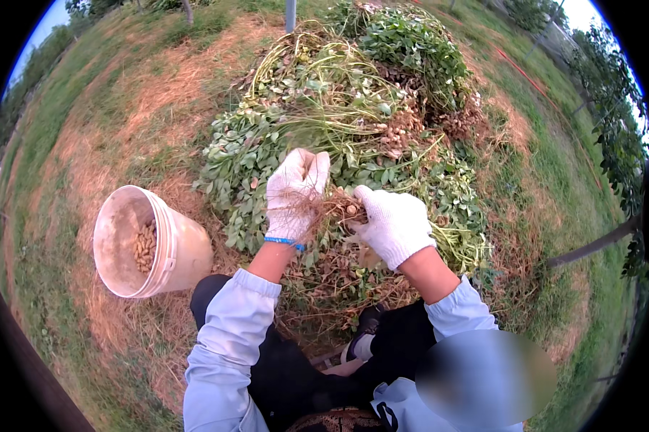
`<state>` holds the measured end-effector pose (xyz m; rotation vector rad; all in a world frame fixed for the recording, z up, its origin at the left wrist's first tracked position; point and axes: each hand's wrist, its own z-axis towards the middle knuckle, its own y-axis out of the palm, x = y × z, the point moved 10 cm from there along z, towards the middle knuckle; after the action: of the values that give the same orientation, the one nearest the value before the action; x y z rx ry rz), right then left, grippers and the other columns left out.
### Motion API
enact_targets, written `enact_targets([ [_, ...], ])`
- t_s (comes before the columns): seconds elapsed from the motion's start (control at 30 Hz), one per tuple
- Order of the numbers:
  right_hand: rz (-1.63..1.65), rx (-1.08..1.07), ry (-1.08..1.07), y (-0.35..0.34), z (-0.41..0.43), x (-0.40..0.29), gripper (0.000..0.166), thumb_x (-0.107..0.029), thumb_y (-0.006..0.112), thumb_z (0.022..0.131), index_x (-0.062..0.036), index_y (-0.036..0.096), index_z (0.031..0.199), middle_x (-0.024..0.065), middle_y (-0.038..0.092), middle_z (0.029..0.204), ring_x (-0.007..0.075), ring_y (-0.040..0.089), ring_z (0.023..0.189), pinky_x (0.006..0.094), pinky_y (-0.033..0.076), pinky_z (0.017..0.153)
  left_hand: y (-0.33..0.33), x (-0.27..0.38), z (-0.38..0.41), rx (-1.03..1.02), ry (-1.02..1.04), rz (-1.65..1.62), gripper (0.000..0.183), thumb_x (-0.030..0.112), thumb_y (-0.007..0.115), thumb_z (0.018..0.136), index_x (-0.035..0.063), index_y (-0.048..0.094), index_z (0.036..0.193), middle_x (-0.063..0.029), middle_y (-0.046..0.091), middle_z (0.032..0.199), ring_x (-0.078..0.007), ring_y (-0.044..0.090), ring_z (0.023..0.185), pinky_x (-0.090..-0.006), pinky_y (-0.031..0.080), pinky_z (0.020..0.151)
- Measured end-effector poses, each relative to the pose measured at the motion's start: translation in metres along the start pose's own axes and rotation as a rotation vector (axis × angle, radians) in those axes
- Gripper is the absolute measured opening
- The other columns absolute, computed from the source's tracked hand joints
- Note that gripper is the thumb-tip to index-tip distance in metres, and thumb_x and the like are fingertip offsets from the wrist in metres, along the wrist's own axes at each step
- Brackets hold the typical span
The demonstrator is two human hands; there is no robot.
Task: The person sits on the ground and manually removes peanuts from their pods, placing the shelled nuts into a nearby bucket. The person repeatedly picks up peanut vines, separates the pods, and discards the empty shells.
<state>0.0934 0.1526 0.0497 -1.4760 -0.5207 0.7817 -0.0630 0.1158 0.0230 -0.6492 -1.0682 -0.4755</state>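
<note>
My left hand [296, 197], in a white knit glove with a blue band at the wrist, is closed around the stems of a peanut plant. Its tangled roots [338, 208] hang over the wrist and reach across to the right. Against the root end my right hand [395, 224], also white-gloved, has its thumb and fingers on the roots and pods. One pale peanut pod [351, 209] shows between the hands. Behind them lies a large heap of pulled peanut plants [313, 108], with clusters of peanuts [397, 132] on the roots at its right side.
A white plastic bucket [189, 251] leans on its side at the left, its mouth facing left, with peanuts [145, 245] inside. Dry straw and grass [157, 108] surround the heap. A metal post [290, 16] stands behind it. A tree branch [594, 245] reaches in from the right.
</note>
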Motion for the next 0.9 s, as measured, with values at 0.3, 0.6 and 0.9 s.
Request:
enact_targets([
  [0.3, 0.000, 0.083, 0.236, -0.008, 0.010, 0.044, 0.041, -0.042, 0.070, 0.083, -0.0107, 0.057, 0.106, 0.0134, 0.070, 0.085, 0.0338, 0.068, 0.081, 0.0431, 0.053, 0.071, 0.001, -0.067, -0.024, -0.003, -0.814, -0.976, 0.020, 0.031, 0.058, 0.099, 0.0132, 0.054, 0.092, 0.0043, 0.056, 0.076, -0.0025, 0.045, 0.051, -0.0166, 0.025, 0.037],
  [0.6, -0.188, 0.169, 0.161, 0.008, 0.017, 0.027, 0.035, -0.026, 0.067, 0.084, -0.0073, 0.051, 0.109, 0.0134, 0.065, 0.092, 0.0310, 0.067, 0.085, 0.0423, 0.052, 0.073, 0.020, 0.036, -0.037, -0.179, 0.127, 0.024, 0.022, 0.019, 0.068, 0.090, 0.0019, 0.064, 0.103, -0.0090, 0.070, 0.081, -0.0164, 0.067, 0.067, -0.0291, 0.052, 0.060],
  [0.9, -0.084, 0.364, -0.039, 0.007, 0.015, 0.004, 0.017, -0.015, 0.061, 0.085, -0.0087, 0.052, 0.098, 0.0090, 0.063, 0.085, 0.0264, 0.066, 0.080, 0.0390, 0.051, 0.068, 0.032, 0.001, -0.026, -0.343, -0.152, 0.243, 0.034, 0.034, 0.066, 0.087, 0.0024, 0.061, 0.100, -0.0181, 0.069, 0.083, -0.0342, 0.068, 0.081, -0.0426, 0.053, 0.073],
])
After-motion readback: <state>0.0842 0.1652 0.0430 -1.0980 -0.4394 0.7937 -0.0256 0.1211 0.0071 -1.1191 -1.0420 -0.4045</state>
